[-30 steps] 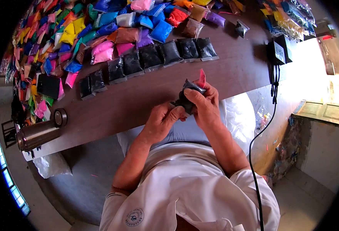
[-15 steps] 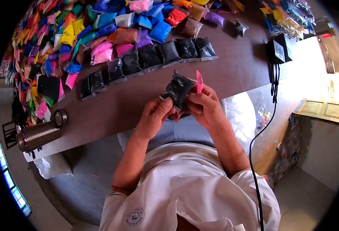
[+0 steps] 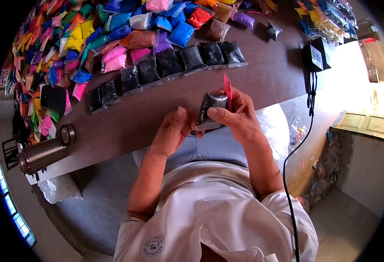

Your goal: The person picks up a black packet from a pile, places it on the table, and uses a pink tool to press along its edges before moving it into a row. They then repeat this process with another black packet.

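A small clear packet of black, clay-like stuff [image 3: 213, 104] is in my right hand [image 3: 240, 118], the thumb pressed across its front. The same hand also holds a thin pink plastic stick [image 3: 228, 91], upright behind the packet and flat like a small knife. My left hand [image 3: 173, 133] is just left of the packet, thumb raised off it and fingers loosely curled, their tips near its lower left edge. Both hands are over the table's near edge. Beyond them, several similar black packets [image 3: 170, 64] lie in a slanting row on the brown table [image 3: 144, 114].
A big heap of colourful packets [image 3: 83, 39] covers the table's far left. A steel flask [image 3: 43, 153] lies near the left edge beside its round lid [image 3: 67, 134]. At right, a black box [image 3: 315, 56] has a cable [image 3: 297, 148] hanging past my right arm.
My left thumb has come off the black packet. My right hand now grips it, turned more upright and slightly lower and to the right, with the pink stick still held.
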Demonstrator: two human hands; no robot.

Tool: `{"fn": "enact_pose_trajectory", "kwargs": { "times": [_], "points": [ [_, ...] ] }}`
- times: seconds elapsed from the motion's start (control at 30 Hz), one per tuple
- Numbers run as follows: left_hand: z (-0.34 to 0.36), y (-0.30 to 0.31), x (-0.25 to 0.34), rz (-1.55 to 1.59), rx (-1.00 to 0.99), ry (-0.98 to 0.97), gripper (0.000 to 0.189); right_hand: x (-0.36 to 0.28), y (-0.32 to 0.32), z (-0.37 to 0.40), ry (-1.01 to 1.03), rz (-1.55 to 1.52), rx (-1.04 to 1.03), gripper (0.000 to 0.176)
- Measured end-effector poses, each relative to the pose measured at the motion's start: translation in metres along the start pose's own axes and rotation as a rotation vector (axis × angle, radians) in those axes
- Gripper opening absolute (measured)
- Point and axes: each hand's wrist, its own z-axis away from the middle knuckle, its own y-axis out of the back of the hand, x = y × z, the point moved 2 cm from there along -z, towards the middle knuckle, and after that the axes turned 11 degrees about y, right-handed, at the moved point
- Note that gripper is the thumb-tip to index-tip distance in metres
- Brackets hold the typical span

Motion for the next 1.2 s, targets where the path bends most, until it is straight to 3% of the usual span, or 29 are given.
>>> {"fn": "enact_pose_trajectory", "kwargs": {
  "times": [0.2, 0.33, 0.53, 0.63, 0.97, 1.2],
  "points": [
    [0.002, -0.004, 0.002, -0.276, 0.047, -0.041, 0.042, 0.013, 0.006, 0.004, 0.053, 0.118, 0.089, 0.026],
    [0.008, -0.023, 0.005, -0.467, 0.105, -0.093, 0.042, 0.01, -0.003, 0.006, 0.087, 0.139, 0.031, 0.026],
    [0.009, -0.023, -0.003, -0.546, 0.151, -0.101, 0.041, 0.013, 0.002, 0.009, 0.035, 0.051, 0.117, 0.027],
    [0.01, -0.017, -0.006, -0.652, 0.126, -0.098, 0.042, 0.014, 0.006, 0.011, -0.011, 0.047, 0.003, 0.026],
    [0.015, -0.033, -0.006, -0.67, 0.174, -0.148, 0.047, 0.009, 0.002, 0.013, -0.045, 0.068, 0.026, 0.02],
    [0.018, -0.026, -0.039, -0.454, 0.138, -0.003, 0.047, 0.023, 0.009, 0.026, -0.124, 0.054, 0.019, 0.018]
  ]
}}
